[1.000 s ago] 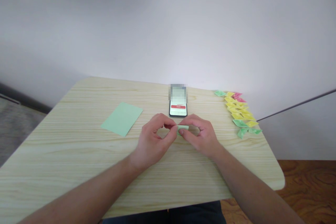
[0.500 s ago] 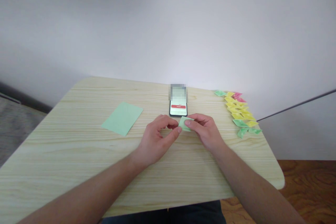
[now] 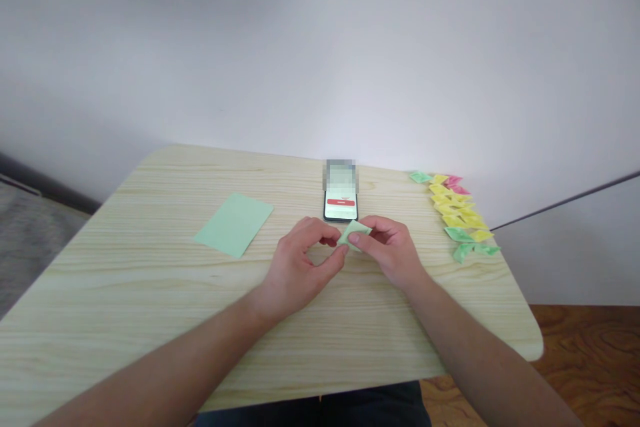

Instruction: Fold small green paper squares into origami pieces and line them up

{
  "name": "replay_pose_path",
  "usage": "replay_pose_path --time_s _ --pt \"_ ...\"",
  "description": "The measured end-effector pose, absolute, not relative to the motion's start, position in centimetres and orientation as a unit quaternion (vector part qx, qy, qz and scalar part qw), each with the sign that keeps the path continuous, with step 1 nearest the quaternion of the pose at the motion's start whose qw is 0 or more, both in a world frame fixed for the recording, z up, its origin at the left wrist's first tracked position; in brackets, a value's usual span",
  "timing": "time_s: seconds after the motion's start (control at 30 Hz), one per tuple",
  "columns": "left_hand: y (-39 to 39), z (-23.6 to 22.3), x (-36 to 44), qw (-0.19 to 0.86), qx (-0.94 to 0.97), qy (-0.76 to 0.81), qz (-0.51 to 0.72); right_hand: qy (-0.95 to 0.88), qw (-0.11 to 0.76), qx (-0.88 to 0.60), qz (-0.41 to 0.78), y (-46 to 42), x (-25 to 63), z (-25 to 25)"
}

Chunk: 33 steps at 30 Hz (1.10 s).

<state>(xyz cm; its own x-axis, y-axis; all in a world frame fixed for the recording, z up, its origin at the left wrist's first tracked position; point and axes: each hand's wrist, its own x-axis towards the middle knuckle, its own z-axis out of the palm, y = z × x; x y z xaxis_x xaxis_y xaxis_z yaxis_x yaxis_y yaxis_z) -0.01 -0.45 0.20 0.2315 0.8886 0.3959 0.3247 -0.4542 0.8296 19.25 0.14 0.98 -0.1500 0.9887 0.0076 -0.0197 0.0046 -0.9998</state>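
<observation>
A small folded piece of green paper (image 3: 357, 227) is held between my two hands, just in front of the phone. My right hand (image 3: 395, 255) pinches it from the right, the thumb lying flat across its face. At its left corner, the thumb and forefinger of my left hand (image 3: 300, 270) close on the edge. The paper is turned so that one corner points away from me. Part of it is hidden under the fingers.
A flat green paper sheet (image 3: 235, 224) lies on the wooden table (image 3: 150, 280) to the left. The phone (image 3: 341, 210), screen lit, stands near the wall. Along the right edge are several folded yellow paper pieces (image 3: 453, 208), with green (image 3: 459, 235) and pink ones (image 3: 455, 183).
The folded green paper, first seen nearly edge-on between both hands, has been turned to show its face and then rotated corner-up. My right thumb has moved across it.
</observation>
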Motion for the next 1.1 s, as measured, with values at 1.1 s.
replay_pose_path --time_s 1.1 --pt "-0.34 0.69 -0.29 0.442 0.669 0.422 0.423 -0.547 0.474 -0.417 0.549 -0.10 19.55 0.37"
